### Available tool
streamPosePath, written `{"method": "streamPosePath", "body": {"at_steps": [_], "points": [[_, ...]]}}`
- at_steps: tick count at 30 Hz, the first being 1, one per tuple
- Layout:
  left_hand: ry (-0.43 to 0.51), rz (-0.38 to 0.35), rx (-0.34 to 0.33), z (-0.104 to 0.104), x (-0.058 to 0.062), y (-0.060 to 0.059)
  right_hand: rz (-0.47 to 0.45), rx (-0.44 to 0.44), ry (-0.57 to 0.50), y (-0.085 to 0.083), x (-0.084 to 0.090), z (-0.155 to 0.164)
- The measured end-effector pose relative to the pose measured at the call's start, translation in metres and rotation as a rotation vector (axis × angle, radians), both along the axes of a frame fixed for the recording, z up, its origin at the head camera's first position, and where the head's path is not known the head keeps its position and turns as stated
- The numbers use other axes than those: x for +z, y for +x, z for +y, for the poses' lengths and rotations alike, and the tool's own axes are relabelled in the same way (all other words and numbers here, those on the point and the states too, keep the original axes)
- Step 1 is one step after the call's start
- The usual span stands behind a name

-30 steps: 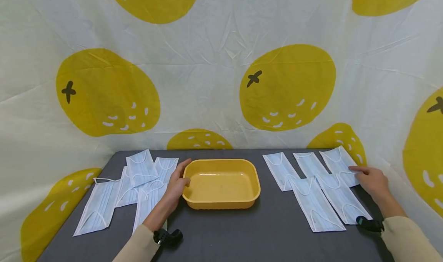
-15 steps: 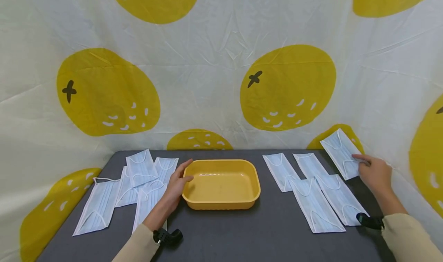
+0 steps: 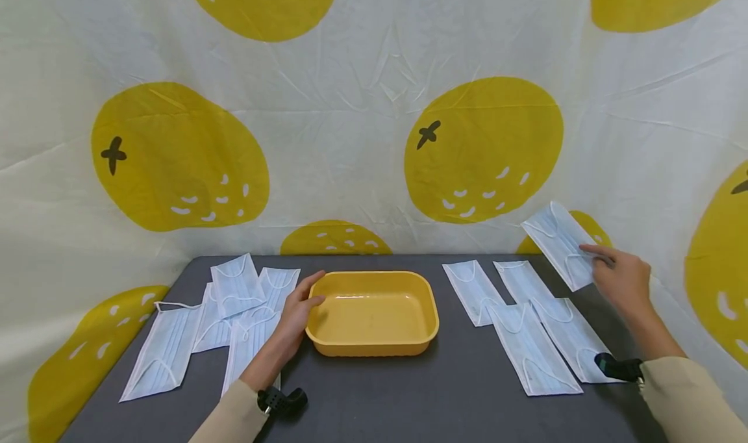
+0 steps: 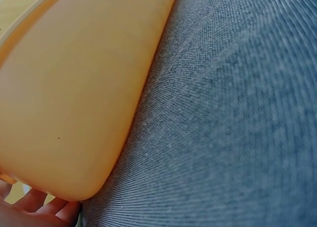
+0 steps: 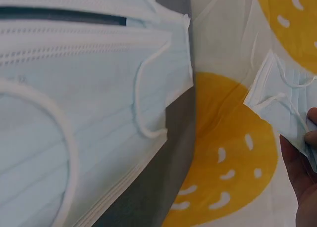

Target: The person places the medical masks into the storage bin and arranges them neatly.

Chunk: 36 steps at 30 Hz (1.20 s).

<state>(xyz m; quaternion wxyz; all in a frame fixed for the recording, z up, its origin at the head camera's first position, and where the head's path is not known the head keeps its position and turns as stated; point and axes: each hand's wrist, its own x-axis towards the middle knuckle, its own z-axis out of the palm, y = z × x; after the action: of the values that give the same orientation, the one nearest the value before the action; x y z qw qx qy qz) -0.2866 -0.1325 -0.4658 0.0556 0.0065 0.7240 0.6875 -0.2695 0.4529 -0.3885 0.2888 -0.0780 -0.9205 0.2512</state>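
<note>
The grey table spreads beneath both my hands, and on it the yellow tray sits directly right of my left hand, its long side running across toward my right hand. My left hand grips the tray's end, thumb over the rim and fingers along the outside, so it is by far the nearer of the two. Left of that grip lies a cluster of masks, some overlapping; left of my right hand and closer to me lie four flat masks. The held mask is pinched in my right hand, thumb and fingers together on its lower end — it points up and leftward from the grip, long axis slanting away, seemingly off the table, with the tray well apart to the left.
</note>
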Motion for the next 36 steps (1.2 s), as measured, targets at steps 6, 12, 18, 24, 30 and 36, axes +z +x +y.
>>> {"method": "streamPosePath", "body": {"at_steps": [6,12,18,24,30,36], "points": [[0.010,0.002,0.004,0.000,-0.001,-0.001,0.098,0.071,0.030,-0.005,0.012,-0.022],[0.011,0.005,-0.010,-0.001,-0.001,-0.001,0.168,0.140,0.035,-0.005,0.025,-0.048],[0.015,-0.002,-0.022,-0.002,-0.001,-0.001,0.188,0.211,0.018,-0.006,0.038,-0.071],[0.015,0.007,-0.028,-0.003,-0.001,0.000,0.170,0.266,0.055,-0.003,0.053,-0.097],[0.020,0.017,-0.031,-0.002,-0.003,-0.001,0.156,0.351,0.009,0.002,0.057,-0.122],[0.018,0.014,-0.033,-0.002,-0.005,0.001,0.166,0.404,-0.008,-0.002,0.055,-0.142]]}}
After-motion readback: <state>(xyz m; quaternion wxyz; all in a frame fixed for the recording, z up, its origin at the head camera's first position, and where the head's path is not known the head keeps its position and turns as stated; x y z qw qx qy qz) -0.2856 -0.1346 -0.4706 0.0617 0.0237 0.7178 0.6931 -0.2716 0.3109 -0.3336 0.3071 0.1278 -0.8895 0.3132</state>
